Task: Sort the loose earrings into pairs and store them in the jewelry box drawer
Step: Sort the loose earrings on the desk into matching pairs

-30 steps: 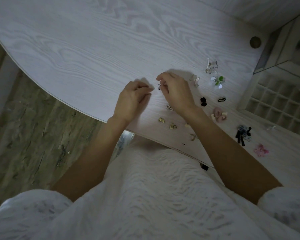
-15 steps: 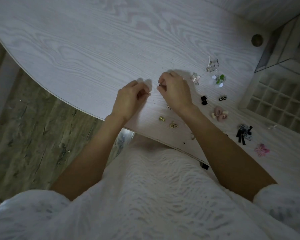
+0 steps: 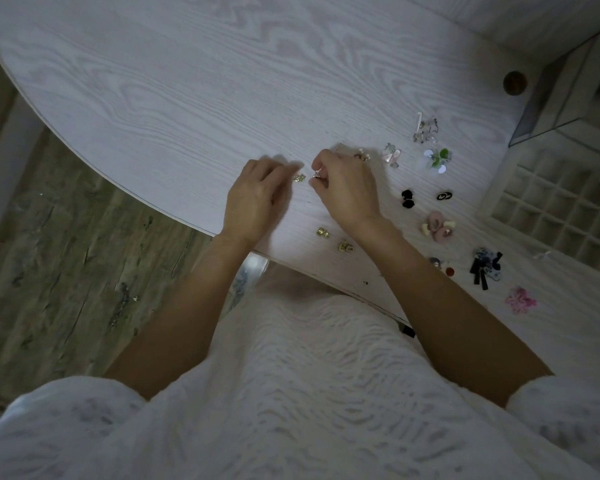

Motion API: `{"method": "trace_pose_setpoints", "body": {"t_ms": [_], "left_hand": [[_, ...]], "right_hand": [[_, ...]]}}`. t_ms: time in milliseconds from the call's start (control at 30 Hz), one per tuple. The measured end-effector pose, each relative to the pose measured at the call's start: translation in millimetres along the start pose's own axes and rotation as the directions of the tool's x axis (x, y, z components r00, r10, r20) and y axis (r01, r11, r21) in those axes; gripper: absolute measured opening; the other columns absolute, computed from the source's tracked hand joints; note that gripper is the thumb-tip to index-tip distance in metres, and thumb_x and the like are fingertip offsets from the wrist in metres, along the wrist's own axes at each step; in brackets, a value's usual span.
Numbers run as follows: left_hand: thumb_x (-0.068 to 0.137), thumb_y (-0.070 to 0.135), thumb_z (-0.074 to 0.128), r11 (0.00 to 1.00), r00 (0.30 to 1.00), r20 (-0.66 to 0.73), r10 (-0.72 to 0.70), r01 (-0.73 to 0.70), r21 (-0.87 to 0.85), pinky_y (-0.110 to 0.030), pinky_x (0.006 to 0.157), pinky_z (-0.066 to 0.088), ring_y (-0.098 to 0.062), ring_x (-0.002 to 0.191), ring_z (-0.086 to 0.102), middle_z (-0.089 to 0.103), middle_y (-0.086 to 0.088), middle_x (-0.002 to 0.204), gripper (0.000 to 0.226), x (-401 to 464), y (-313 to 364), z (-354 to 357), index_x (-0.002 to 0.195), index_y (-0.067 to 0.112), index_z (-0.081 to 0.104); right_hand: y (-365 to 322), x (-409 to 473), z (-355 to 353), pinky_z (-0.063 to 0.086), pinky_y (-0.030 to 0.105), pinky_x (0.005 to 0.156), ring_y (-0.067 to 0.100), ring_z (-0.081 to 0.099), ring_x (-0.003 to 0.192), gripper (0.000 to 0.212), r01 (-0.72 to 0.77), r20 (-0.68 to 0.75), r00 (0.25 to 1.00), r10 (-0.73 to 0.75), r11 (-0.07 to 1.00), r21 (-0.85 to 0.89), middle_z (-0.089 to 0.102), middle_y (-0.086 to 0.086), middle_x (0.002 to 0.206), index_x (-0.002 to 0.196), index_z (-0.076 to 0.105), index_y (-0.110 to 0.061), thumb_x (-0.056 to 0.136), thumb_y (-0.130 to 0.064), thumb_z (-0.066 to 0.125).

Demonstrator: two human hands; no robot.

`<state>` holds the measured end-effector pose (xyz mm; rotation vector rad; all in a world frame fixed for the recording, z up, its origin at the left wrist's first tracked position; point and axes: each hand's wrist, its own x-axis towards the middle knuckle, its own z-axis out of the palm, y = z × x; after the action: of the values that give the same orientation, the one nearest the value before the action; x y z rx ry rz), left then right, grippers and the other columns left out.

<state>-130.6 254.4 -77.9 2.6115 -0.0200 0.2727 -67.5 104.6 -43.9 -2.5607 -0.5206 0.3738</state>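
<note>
The light is dim and most of the earrings are too small to read in detail. The right hand (image 3: 349, 190) has its fingers curled, pinching a tiny pale earring (image 3: 316, 174) at its fingertips; its shape and which way it points cannot be made out. The left hand (image 3: 255, 199) lies on the table (image 3: 174, 98) with fingers bent loosely toward a small gold earring (image 3: 299, 178) just beyond its fingertips; whether it touches that piece cannot be told, and it seems to hold nothing. 2 more gold pieces (image 3: 333, 239) lie nearer, between the wrists, set apart along a line running right and near. Further right sit a black pair (image 3: 408, 198), a pink pair (image 3: 438, 226), a green-and-white cluster (image 3: 438, 160) and a black ribbon piece (image 3: 486, 268) whose strips point near-left. A bright pink piece (image 3: 521, 301) lies nearest on the right. The jewelry box drawer (image 3: 561, 209), a grid of small cells, is cut off by the right edge, and its contents cannot be seen. The right forearm hides part of the table edge.
</note>
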Motion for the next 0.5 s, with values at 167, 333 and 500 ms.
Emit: {"method": "trace_pose_setpoints", "body": {"t_ms": [167,333,500], "left_hand": [[0.082,0.013,0.062,0.999,0.994,0.097,0.042,-0.04,-0.022,-0.026,0.063,0.043,-0.023,0.082,0.056,0.063,-0.006,0.092,0.016,6,1,-3,0.097,0.013,0.069],[0.079,0.015,0.063,0.999,0.989,0.147,-0.022,0.027,-0.032,-0.033,0.059,0.049,-0.025,0.078,0.059,0.065,-0.007,0.087,0.01,12,9,-3,0.088,0.011,0.065],[0.081,0.03,0.064,0.976,0.968,0.171,-0.184,0.201,-0.086,-0.033,0.065,0.048,-0.017,0.077,0.058,0.064,-0.001,0.083,0.018,26,19,1,0.084,0.013,0.059]], "right_hand": [[2,-6,0,0.044,0.03,0.069,0.023,0.061,0.087,0.018,0.001,-0.004,1.0,-0.001,1.0,-0.018,0.066,0.008,0.094,0.103,0.061,-0.008,0.087,-0.016,0.062],[6,-8,1,0.047,0.032,0.071,0.022,0.057,0.094,0.017,-0.037,-0.048,0.998,0.035,0.997,-0.062,0.067,0.006,0.095,0.102,0.063,-0.011,0.087,-0.018,0.061],[21,-11,-10,0.049,0.033,0.073,0.02,0.058,0.097,0.017,-0.115,-0.094,0.989,0.112,0.993,-0.028,0.068,0.003,0.096,0.101,0.064,-0.012,0.086,-0.018,0.062]]}}
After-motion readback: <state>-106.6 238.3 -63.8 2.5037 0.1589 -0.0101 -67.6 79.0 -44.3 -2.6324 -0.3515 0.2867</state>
